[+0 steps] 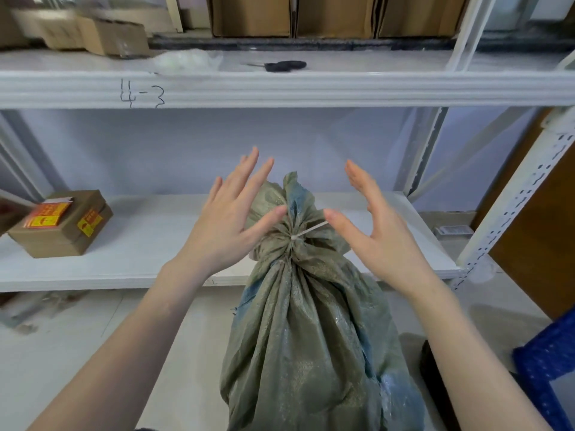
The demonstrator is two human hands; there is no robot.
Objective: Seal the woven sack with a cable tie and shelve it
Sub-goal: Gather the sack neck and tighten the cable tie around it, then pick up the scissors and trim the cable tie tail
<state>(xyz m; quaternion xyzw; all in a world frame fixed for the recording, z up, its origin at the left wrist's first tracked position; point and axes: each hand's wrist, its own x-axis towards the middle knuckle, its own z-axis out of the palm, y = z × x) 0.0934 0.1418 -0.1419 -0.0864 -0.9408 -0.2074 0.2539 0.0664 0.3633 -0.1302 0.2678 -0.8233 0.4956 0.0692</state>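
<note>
In front of the white shelving there's one woven sack [308,331] standing upright on the floor, long axis vertical, gathered neck pointing up toward the lower shelf [149,244]. One white cable tie [306,232] is cinched round the neck, its loose tail sticking out to the right and slightly up. Two hands: left hand [228,222] and right hand [378,225] are both spread wide, fingers splayed, one either side of the neck and gripping nothing. Can't tell what's inside the sack. One cardboard box [63,223] with orange and yellow stickers sits closed on the lower shelf, far left. One black-handled tool [281,66] lies on the upper shelf [373,88], marked "4-3". Three brown cartons [336,15] are lined up behind it.
</note>
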